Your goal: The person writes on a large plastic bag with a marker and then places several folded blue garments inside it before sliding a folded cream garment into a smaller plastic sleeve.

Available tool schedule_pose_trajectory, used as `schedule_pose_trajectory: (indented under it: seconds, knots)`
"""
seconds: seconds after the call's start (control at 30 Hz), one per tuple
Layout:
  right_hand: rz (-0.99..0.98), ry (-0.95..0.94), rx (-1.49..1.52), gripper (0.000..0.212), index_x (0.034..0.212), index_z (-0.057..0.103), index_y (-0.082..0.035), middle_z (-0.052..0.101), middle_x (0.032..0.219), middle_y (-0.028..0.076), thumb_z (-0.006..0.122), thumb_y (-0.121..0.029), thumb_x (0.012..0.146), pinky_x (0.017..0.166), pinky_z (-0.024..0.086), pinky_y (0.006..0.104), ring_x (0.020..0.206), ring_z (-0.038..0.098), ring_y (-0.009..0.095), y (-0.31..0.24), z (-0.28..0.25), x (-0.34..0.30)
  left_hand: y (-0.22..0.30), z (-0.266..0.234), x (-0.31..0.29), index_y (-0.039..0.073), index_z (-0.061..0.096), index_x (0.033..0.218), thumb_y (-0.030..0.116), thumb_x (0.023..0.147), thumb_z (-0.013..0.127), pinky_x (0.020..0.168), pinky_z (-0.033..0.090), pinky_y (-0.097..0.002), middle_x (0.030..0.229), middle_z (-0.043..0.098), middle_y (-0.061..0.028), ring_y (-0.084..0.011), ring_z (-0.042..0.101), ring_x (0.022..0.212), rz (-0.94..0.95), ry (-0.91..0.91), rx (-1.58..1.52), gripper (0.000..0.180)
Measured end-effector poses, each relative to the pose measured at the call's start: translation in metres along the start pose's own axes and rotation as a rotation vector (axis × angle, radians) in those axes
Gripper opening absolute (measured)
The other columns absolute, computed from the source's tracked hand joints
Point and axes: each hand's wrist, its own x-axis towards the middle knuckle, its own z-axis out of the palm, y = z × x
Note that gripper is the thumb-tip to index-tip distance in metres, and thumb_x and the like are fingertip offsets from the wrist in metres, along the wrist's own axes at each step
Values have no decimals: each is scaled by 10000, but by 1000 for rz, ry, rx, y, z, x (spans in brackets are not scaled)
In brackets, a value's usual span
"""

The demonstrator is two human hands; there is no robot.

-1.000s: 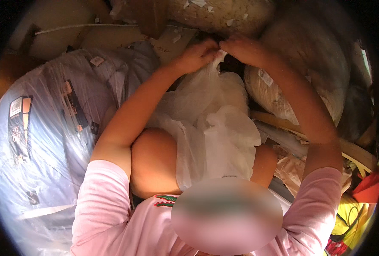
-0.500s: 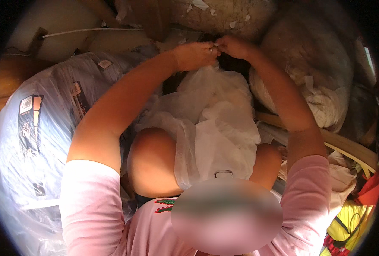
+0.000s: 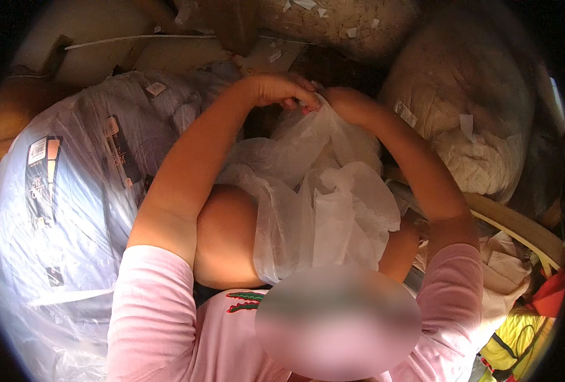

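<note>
A translucent white plastic bag (image 3: 295,210) lies over my lap and hangs between my knees, its far end drawn up into a gathered peak. At that peak my left hand (image 3: 289,91) is closed on the plastic, fingers curled. My right hand (image 3: 346,104) pinches the same gathered end close beside it; its fingertips are partly hidden by folds. Pale, whitish contents or layers show faintly through the bag's lower part, but I cannot make out what they are.
A big clear plastic sack (image 3: 72,204) with tagged, bluish goods fills the left side. Another stuffed sack (image 3: 467,114) stands at the far right, by a curved wooden piece (image 3: 518,226). Yellow cloth (image 3: 508,340) and red cloth (image 3: 550,296) lie at the lower right.
Both hands have come slightly nearer to me, still together at the bag's gathered end. The bag has spread and slackened, with its folds shifted over my lap.
</note>
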Motion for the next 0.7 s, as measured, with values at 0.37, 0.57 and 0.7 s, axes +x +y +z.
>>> schedule_pose_trajectory:
  seconds: [0.37, 0.57, 0.7]
  knots:
    - [-170, 439, 237, 299, 1280, 677, -28, 741, 1143, 187, 536, -119, 1033, 914, 536, 384, 1010, 714, 298, 39, 19, 19, -35, 25, -1, 86, 735, 1179, 397, 837, 828, 1132, 361, -413, 1158, 716, -95, -294, 638, 1128, 571, 663, 518, 472]
    - [-50, 513, 201, 290, 1256, 691, -37, 728, 1181, 206, 550, -87, 1007, 902, 549, 420, 1024, 724, 335, 56, 41, 23, -26, 34, 5, 108, 765, 1118, 505, 831, 752, 1114, 388, -495, 1144, 710, -164, -358, 664, 1126, 315, 862, 963, 489]
    - [-286, 499, -311, 227, 1108, 698, -20, 715, 1106, 226, 533, -120, 988, 863, 552, 478, 996, 708, 401, 33, 30, 18, -39, 17, 19, 92, 738, 959, 425, 799, 716, 922, 503, -491, 1050, 701, -143, -332, 660, 973, 9, 750, 176, 371]
